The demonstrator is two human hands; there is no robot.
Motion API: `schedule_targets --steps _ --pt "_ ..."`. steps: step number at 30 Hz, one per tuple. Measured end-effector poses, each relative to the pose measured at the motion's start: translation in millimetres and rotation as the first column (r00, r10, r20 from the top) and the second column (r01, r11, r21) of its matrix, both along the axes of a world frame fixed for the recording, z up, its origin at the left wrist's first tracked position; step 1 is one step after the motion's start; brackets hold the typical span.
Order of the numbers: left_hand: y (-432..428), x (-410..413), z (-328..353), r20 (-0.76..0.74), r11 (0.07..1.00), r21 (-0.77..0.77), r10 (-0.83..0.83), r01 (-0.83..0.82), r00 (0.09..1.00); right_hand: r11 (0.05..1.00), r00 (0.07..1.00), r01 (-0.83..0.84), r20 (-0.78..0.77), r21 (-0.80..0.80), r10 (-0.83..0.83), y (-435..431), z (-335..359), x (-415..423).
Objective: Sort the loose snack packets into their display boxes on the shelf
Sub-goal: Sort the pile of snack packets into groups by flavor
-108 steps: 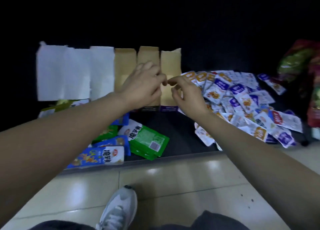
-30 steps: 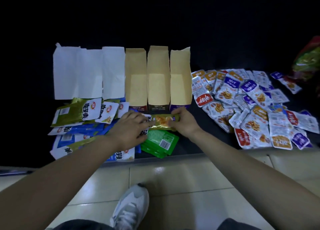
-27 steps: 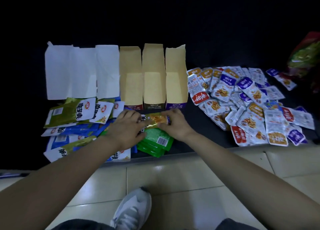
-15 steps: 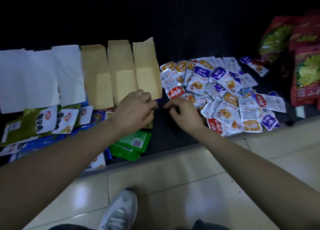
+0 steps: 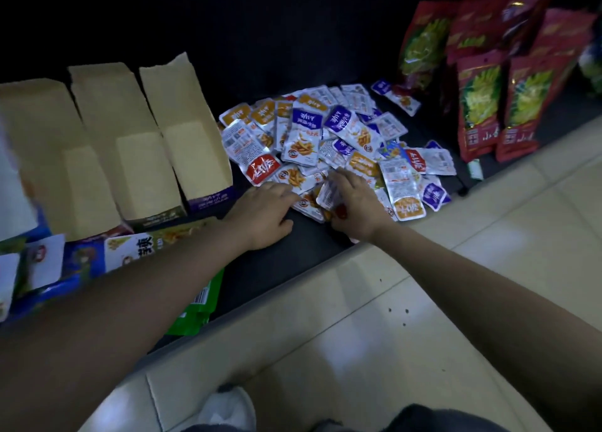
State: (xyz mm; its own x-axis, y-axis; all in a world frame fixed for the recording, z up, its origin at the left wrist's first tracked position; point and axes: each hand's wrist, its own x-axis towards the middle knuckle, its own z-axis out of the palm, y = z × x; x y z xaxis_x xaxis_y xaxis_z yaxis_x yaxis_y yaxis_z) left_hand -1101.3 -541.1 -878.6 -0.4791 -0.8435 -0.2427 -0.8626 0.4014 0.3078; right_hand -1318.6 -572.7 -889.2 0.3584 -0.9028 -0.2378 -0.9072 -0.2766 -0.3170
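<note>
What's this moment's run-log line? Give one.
left hand: rests at packet pile edge | right hand: pinches one small packet | brown display boxes: empty

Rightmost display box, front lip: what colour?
The rightmost display box has a purple front lip; head view shows it best.

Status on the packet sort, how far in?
Done: nothing evident; the three display boxes show bare cardboard inside. In hand: the right hand grips a small packet at the near edge of the pile of small packets, and the left hand rests open beside it. Left: that whole pile, plus larger packets in front of the boxes.
</note>
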Motion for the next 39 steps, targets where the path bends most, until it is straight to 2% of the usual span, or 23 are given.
schedule_targets --steps 4,8,15,19,23,24,26,29,31,34,36,39 --pt "-12 -12 -7 -0.158 0.998 -0.063 0.005 -0.015 0.987 0.998 0.999 -0.050 0.019 -0.038 0.051 -8 18 -17" --pt "-21 -22 -11 -0.208 0.992 -0.073 0.089 -0.106 0.974 0.995 0.998 -0.058 -0.019 -0.087 0.057 -20 36 -29" --pt "-38 -49 -7 -0.266 0.953 0.052 0.300 -0.297 0.916 0.979 0.986 -0.139 -0.115 -0.151 0.123 -51 25 -37" --pt "-45 -61 -4 -0.292 0.896 0.153 0.444 -0.417 0.847 0.961 0.986 -0.167 -0.053 -0.219 0.160 -76 15 -42" --pt "-48 -70 -2 -0.315 0.855 0.193 0.519 -0.482 0.795 0.946 0.982 -0.188 -0.027 -0.263 0.188 -102 8 -56" --pt "-50 -69 0 -0.315 0.852 0.208 0.523 -0.480 0.792 0.948 0.981 -0.192 -0.029 -0.253 0.191 -109 6 -61" --pt "-55 -66 8 -0.256 0.875 0.228 0.477 -0.426 0.841 0.957 0.979 -0.203 -0.021 -0.209 0.204 -124 5 -68" --pt "-68 -58 27 -0.092 0.915 0.270 0.334 -0.299 0.938 0.982 0.982 -0.188 0.032 -0.017 0.188 -148 19 -75" --pt "-77 -53 40 0.004 0.917 0.275 0.299 -0.288 0.954 0.975 0.978 -0.199 0.083 0.100 0.191 -163 34 -76" --pt "-91 -51 53 0.044 0.911 0.215 0.350 -0.351 0.936 0.962 0.967 -0.233 0.136 0.145 0.214 -170 50 -77" --pt "-93 -55 53 -0.007 0.890 0.186 0.425 -0.416 0.905 0.931 0.957 -0.279 -0.015 0.237 0.291 -161 48 -78" --pt "-82 -61 37 -0.093 0.860 0.197 0.495 -0.472 0.864 0.868 0.846 -0.331 -0.291 0.370 0.446 -132 27 -81"
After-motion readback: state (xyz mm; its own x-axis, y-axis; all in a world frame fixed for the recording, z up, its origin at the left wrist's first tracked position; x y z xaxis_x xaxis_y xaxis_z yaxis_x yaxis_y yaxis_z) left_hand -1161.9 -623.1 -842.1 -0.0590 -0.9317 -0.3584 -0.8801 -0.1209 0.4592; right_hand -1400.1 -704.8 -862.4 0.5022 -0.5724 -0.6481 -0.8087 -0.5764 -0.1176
